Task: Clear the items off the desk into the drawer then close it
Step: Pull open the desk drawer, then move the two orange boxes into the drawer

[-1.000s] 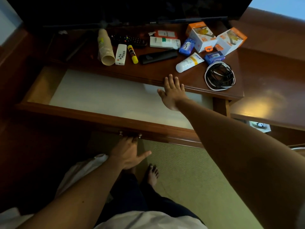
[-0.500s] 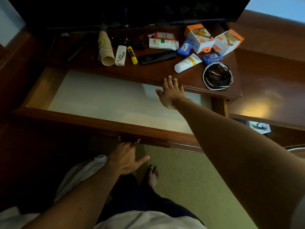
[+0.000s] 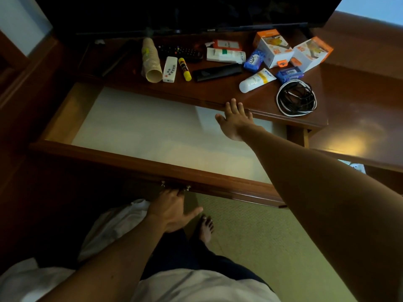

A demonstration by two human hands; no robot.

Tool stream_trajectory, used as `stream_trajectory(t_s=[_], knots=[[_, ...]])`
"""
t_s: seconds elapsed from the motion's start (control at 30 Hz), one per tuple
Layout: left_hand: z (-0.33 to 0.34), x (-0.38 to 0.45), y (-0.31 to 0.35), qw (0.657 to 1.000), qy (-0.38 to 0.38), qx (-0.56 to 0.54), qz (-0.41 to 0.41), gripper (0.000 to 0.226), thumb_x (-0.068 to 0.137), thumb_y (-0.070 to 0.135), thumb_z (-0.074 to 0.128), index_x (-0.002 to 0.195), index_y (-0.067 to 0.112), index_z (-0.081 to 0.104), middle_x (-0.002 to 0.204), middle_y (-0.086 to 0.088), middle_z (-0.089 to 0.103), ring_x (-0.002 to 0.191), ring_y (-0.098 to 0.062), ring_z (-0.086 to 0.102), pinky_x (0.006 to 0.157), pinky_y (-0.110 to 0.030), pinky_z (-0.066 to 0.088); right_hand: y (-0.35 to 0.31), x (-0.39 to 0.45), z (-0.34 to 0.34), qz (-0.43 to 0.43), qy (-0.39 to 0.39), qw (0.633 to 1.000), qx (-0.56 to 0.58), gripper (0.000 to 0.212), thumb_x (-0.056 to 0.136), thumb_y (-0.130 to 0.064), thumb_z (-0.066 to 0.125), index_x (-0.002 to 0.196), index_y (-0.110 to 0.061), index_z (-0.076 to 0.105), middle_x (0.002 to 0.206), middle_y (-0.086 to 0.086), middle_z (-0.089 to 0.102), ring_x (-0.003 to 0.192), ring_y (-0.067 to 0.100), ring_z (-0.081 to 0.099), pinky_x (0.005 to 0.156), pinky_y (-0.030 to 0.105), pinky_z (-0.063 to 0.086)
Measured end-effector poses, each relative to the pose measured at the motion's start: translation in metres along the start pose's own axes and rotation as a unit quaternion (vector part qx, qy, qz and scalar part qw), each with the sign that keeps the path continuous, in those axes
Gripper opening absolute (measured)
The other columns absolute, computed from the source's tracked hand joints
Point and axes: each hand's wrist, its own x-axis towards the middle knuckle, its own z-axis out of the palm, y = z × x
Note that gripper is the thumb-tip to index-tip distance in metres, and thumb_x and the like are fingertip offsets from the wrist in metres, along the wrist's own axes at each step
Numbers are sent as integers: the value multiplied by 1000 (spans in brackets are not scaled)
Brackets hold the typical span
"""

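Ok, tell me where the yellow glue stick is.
In the head view, the yellow glue stick lies on the brown wooden desk, left of centre, between the white keypad remote and the black remote.

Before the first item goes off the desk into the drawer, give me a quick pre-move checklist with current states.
1. Wooden drawer pulled open: ok.
2. Pale drawer floor free to receive items: ok, nothing seen lying in it.
3. Left hand at the metal drawer handle under the front: ok; its grip on the handle cannot tell.
4. Right hand free: ok, fingers straight at the edge of the brown wooden desk, holding nothing.
5. Nearest items within reach, white tube with yellow band and coiled black and white cable: ok, likely.
6. Items already cleared: not ok, all lie on the desk.
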Motion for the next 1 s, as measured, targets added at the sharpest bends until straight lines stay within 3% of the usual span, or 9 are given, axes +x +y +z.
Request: stream_trajectory(t_s=[0.2, 0.33, 0.8, 0.87, 1.0], knots=[[10, -17, 2, 1000, -3, -17, -3, 99, 84, 85, 22, 150, 13, 39, 154, -12, 41, 140, -29, 39, 114, -40, 30, 1, -3, -4, 2, -4, 1000, 1, 71, 104, -57, 15, 161, -17, -3, 167, 3, -15, 154, 25, -12, 122, 55, -4], [21, -22, 1, 1000, -3, -24, -2, 105, 78, 89, 17, 150, 16, 39, 153, -9, 43, 138, -27, 42, 114, -39, 33, 2, -2, -5, 4, -9, 1000, 15, 71, 104, -57, 14, 161, -17, -1, 168, 2, -13, 154, 25, -11, 122, 56, -3], [18, -27, 3, 999, -9, -45, -5, 92, 84, 85, 21, 138, 16, 51, 138, -12, 56, 124, -29, 53, 101, -39, 43, 12, -7, -9, -16, -1, 999, 41, 71, 103, -59, 15, 161, -20, 4, 169, 0, -6, 155, 23, -5, 121, 58, 0], [8, -32, 7, 999, 46, -17, 21, 81, 89, 78, 22, 130, 18, 57, 127, -7, 62, 117, -26, 57, 94, -37, 44, 15, -15, -10, -31, 22, 997, 74, 69, 104, -57, 20, 161, -18, 13, 168, 4, 7, 154, 27, 7, 122, 57, 6], [-35, -36, 15, 962, 243, -60, 104, 43, 91, 56, 42, 91, 23, 70, 85, 6, 69, 77, -20, 68, 63, -31, 53, 22, -38, -6, -52, 45, 989, 130, 59, 104, -48, 36, 154, -17, 36, 158, 10, 39, 145, 32, 34, 119, 48, 25]])
